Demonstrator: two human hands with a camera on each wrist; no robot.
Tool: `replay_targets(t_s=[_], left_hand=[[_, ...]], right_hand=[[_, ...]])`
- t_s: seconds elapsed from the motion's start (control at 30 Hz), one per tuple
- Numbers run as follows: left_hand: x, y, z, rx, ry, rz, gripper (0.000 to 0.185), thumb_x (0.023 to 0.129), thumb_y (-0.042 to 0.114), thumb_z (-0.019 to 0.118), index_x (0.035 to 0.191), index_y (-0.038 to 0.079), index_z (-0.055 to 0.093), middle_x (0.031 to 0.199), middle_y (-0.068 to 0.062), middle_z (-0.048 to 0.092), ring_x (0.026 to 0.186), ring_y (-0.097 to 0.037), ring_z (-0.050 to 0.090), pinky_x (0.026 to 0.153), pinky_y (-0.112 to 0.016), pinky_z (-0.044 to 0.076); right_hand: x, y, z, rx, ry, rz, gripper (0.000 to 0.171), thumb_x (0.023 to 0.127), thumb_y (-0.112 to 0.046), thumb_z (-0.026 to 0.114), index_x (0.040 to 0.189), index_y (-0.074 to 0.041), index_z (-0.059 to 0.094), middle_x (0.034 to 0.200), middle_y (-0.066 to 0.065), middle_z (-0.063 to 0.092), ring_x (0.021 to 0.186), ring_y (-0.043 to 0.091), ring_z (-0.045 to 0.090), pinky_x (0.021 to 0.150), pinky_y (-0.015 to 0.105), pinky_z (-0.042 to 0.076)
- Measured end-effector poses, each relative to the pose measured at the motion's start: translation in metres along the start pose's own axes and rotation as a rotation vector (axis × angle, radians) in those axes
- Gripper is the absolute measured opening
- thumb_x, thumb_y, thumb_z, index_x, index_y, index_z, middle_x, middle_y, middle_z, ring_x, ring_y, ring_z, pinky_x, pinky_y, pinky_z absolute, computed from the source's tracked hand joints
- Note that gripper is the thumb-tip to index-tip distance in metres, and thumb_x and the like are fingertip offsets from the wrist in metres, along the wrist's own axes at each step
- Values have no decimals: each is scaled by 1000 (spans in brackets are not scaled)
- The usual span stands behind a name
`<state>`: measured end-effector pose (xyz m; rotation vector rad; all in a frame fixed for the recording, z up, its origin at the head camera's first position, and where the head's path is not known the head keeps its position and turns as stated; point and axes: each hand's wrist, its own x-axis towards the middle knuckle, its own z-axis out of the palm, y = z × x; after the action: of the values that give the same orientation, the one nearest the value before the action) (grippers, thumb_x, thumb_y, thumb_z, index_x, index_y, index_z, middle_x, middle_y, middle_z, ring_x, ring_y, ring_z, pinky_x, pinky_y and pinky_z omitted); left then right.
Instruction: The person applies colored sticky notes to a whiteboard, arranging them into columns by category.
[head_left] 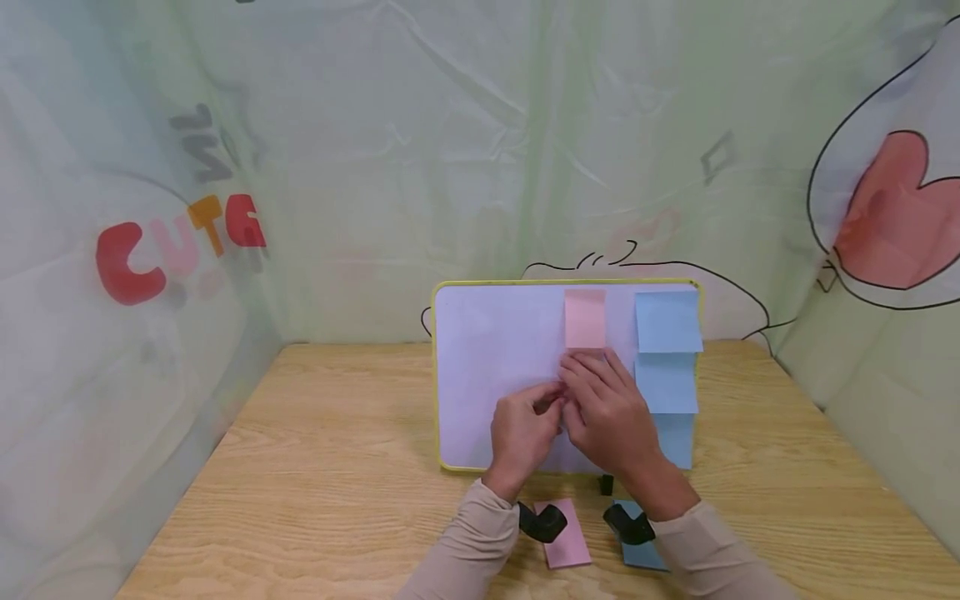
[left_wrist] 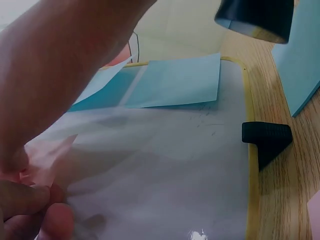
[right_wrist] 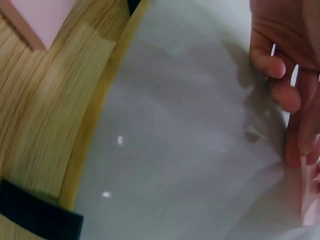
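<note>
Both hands meet over the middle of a whiteboard [head_left: 495, 375] that stands on the wooden tabletop [head_left: 315, 467]. Left hand [head_left: 522, 433] has its fingers curled, and its thumb and fingertips [left_wrist: 30, 200] pinch the corner of a pink sticky note [left_wrist: 47, 157] against the board. Right hand [head_left: 609, 412] lies over the same note with its fingers stretched forward and close together, pressing flat on the board's surface; most of the note is hidden beneath it.

Just above the hands, a second pink note [head_left: 585, 318] sticks upright to the board. Beside it, along the board's right edge, three blue notes [head_left: 667, 358] hang in a column, each overlapping the one below. The board has a yellow frame [head_left: 437, 375] and rests on a small black foot [left_wrist: 266, 137] at its lower edge.

Near the person's sleeves, in front of the board, a pad of pink notes [head_left: 564, 537] and a pad of blue notes [head_left: 643, 557] lie flat on the tabletop, just apart from each other. A pale curtain with printed drawings [head_left: 180, 242] closes in the tabletop on three sides.
</note>
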<state>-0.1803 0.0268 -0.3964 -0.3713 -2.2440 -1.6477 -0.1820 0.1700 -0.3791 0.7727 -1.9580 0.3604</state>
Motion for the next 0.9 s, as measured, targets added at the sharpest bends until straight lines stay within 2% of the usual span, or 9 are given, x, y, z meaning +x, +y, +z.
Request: replay_targets(t_s=[0.27,0.5,0.63,0.77,0.9], left_hand=[[0,0,0,26,4,-11,20,91,18,74,110,22,80,87,8,76,52,6,59,51,-19,49],[-1,-1,0,48,-7,-16,20,91,17,75,110,23,80,88,10,76,52,7,59,49,-20,47],[-2,-1,0,51,-10,-10,21,91,18,75,110,23,80,88,10,75,52,7,58,49,-20,46],[-2,-1,0,52,-13,-13,20,91,19,75,111,23,79,87,11,75,53,7,59,49,-21,46],[-1,1,0,36,-15,-27,19,91,20,75,110,22,80,85,12,75,53,6,59,49,-21,47]], right_hand=[[-1,8,-3,-64,25,34,31,85,-9,60,109,5,73,117,18,70,110,36,66,108,63,31],[-3,12,-13,-131,-44,95,30,85,-9,58,108,5,72,116,20,70,110,38,66,111,62,27],[-3,12,-18,-158,-64,126,25,86,-9,58,103,5,71,115,20,70,110,39,66,112,62,27],[-2,11,-18,-170,-26,134,23,86,-10,55,96,6,69,111,20,71,105,42,66,111,62,28],[0,8,-15,-139,-26,106,26,87,-11,56,102,6,69,113,20,71,108,41,65,110,62,29]])
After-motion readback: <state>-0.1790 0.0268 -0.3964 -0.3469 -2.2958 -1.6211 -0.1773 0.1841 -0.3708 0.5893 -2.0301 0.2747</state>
